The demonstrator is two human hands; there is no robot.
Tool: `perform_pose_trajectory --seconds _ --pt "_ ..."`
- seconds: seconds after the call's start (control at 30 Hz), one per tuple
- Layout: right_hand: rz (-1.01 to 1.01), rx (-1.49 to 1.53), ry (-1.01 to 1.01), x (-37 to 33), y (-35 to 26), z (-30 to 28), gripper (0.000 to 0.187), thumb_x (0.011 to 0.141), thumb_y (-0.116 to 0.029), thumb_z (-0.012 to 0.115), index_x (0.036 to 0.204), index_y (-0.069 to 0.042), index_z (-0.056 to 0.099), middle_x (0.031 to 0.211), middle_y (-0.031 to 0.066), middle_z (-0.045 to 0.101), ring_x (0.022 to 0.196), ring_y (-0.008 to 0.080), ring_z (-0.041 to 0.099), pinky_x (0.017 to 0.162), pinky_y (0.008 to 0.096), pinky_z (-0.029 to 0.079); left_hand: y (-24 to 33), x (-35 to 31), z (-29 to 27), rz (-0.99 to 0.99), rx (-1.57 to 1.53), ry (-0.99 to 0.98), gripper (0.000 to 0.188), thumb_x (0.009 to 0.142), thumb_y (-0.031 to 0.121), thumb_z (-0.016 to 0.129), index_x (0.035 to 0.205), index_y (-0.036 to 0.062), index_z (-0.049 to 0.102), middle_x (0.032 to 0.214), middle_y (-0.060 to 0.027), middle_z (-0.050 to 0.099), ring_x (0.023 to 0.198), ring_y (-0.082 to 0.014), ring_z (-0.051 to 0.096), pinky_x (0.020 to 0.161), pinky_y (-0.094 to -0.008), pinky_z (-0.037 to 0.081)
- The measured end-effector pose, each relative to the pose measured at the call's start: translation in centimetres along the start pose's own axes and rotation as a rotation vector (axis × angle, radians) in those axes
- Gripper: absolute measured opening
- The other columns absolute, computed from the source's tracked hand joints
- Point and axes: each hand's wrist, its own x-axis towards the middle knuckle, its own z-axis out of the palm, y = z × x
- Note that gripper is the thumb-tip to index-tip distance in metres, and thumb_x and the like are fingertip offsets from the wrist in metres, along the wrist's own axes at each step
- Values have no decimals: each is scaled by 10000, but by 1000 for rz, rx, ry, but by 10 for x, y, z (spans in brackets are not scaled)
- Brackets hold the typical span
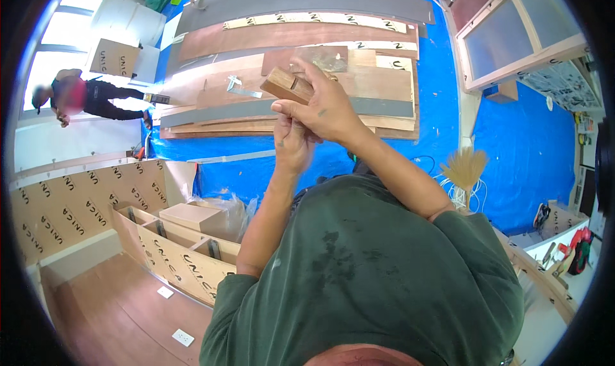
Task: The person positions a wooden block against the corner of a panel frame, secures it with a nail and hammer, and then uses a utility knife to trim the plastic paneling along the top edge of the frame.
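Hands up high: right hand [327, 113] grips a wooden block plane [288, 85], fingers wrapped round its body, lifted clear of the stacked boards [384, 84]. Left hand [291, 141] sits just beneath, fingers curled; holding anything? Can't tell. Planing looks paused, boards untouched.

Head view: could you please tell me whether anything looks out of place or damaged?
Only the green shirt: dark blotches mark its chest, like stains. The right hand grips a wood block; the boards lie unevenly stacked.
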Motion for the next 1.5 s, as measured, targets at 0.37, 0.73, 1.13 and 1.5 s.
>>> perform_pose_trajectory --seconds 0.37,0.73,1.13,1.5 --pt "-378 -334 -67 0 35 -13 776 837 -445 725 1444 -29 478 1515 240 404 1376 409 427 1123 461 356 -1 0 -20 -136 -287 -135 339 1068 381 401 1136 86 554 884 -32 637 710 -147 623 554 -281 490" --pt "-383 -403 9 -8 30 -10 781 785 -406 789 1415 -36 515 1526 242 377 1230 432 538 1031 484 447 -1 1 -4 -165 -288 -35 382 1023 445 505 1097 74 557 912 -36 618 706 -116 580 563 -258 457" --pt "127 344 -18 -10 45 5 702 916 -426 702 1345 66 444 1178 182 624 968 244 665 859 384 546 24 2 -12 -10 427 -40 341 1003 294 601 1166 -6 584 857 -62 660 723 -140 624 618 -256 486" --pt "775 1155 -349 46 77 66 349 854 -189 703 1123 1 586 886 81 647 774 207 643 688 372 540 68 -88 -53 74 915 483 382 885 169 733 1211 -2 634 883 -108 691 789 -160 646 726 -311 527"
